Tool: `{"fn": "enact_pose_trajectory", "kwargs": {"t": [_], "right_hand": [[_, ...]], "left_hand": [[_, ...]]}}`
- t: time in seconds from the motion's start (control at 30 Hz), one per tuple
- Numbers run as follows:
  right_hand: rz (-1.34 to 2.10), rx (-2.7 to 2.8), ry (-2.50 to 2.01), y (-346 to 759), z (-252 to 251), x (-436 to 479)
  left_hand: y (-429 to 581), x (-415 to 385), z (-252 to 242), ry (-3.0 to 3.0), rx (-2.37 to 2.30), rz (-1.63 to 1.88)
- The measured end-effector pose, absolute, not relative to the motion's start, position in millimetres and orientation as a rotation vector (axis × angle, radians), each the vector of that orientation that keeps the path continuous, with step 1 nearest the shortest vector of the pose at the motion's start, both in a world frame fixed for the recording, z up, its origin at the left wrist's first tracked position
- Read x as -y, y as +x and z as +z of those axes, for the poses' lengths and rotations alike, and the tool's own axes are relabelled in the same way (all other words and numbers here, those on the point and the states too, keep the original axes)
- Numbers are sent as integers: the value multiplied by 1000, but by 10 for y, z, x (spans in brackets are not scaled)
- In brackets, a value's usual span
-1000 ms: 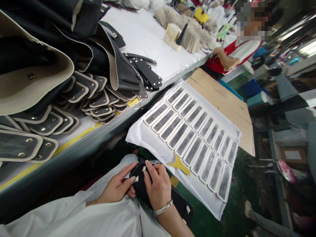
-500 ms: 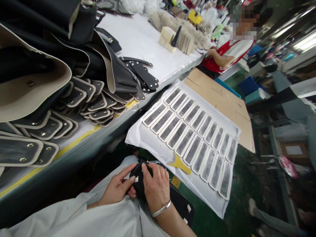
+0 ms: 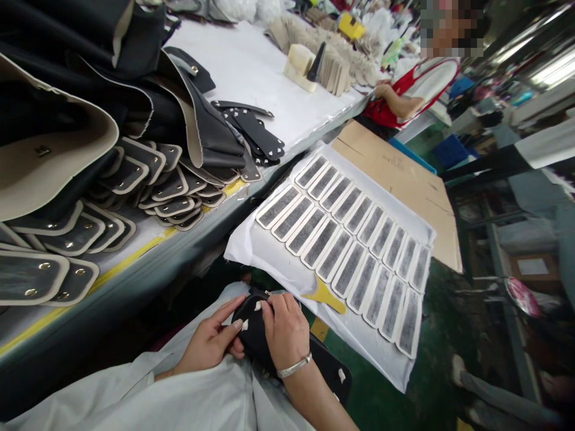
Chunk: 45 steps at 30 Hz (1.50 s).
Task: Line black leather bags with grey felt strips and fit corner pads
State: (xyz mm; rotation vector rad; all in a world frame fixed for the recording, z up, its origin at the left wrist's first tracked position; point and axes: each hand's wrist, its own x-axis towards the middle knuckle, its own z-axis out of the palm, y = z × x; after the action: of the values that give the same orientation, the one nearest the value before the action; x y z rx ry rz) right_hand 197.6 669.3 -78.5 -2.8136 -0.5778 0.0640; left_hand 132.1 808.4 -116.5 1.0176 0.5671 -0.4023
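A black leather piece (image 3: 251, 335) with small white tabs lies on my lap, over a white garment. My left hand (image 3: 209, 344) steadies its left edge with thumb and fingers pinched on it. My right hand (image 3: 285, 332), a silver bangle on its wrist, presses down on the top of the piece with its fingers curled over it. Just past my hands sits a white sheet (image 3: 269, 254) with two rows of grey rectangular strips (image 3: 345, 248) and a yellow scraper (image 3: 326, 294) at its near edge.
The workbench (image 3: 269, 66) on the left carries heaps of black leather panels (image 3: 90, 108), rows of cream-edged riveted tabs (image 3: 112, 203) and black straps (image 3: 258, 134). Cardboard (image 3: 404, 179) lies beyond the sheet. Another person in red and white (image 3: 413, 90) works at the far end.
My right fingers have shifted slightly over the top of the black piece. The view has drifted a little; the rest stays put.
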Motion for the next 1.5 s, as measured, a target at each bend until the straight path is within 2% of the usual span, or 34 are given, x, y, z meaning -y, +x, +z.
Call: {"fn": "enact_pose_trajectory", "kwargs": {"t": [0.17, 0.87, 1.23, 1.5], "right_hand": [[195, 532, -2750, 2043, -765, -6676], [302, 551, -2750, 2098, -698, -6679], [143, 1274, -2994, 1942, -637, -6755], [118, 1412, -3118, 1793, -662, -6846]], "left_hand": [[1327, -8087, -1155, 999, -573, -418], [1307, -8208, -1227, 859, -416, -481], [1275, -8201, -1334, 844, -409, -477], [1245, -8197, -1390, 870, -353, -485]]}}
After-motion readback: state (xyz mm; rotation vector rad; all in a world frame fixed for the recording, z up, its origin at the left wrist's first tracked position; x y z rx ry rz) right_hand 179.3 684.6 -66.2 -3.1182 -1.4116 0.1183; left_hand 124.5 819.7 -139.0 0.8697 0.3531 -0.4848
